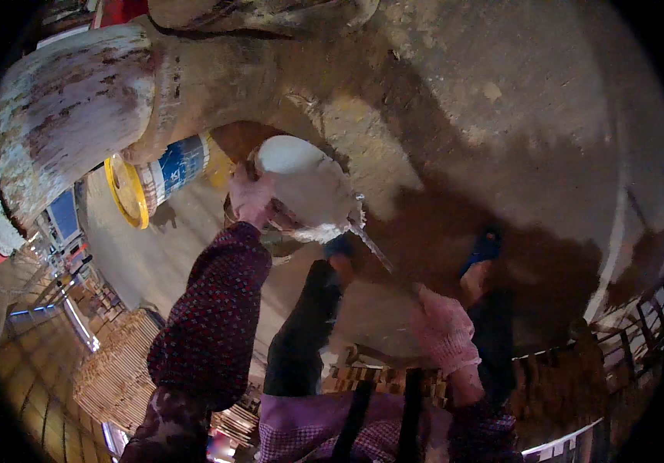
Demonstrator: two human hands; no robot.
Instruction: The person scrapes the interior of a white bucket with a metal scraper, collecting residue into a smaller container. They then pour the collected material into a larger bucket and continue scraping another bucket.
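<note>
My left hand [251, 194] is closed on the edge of a tilted, round, pale container [312, 181] crusted with white along its lower rim. Its upper part is bright white; I cannot make out whether that is the inner wall or its contents. In a pinkish knitted glove, my right hand [444, 328] is closed round the near end of a long, thin stick-like tool [374, 251]. The tool's far end reaches the container's whitened right edge. Dim light hides the tool's exact kind.
A blue and white bucket [181, 166] with a yellow rim lies tipped left of the container. Behind it is a large, white-smeared drum [77, 108]. Bundled wooden slats [119, 370] stand at the lower left, with stacked wood pieces [555, 386] at the lower right. My feet are on the brown floor.
</note>
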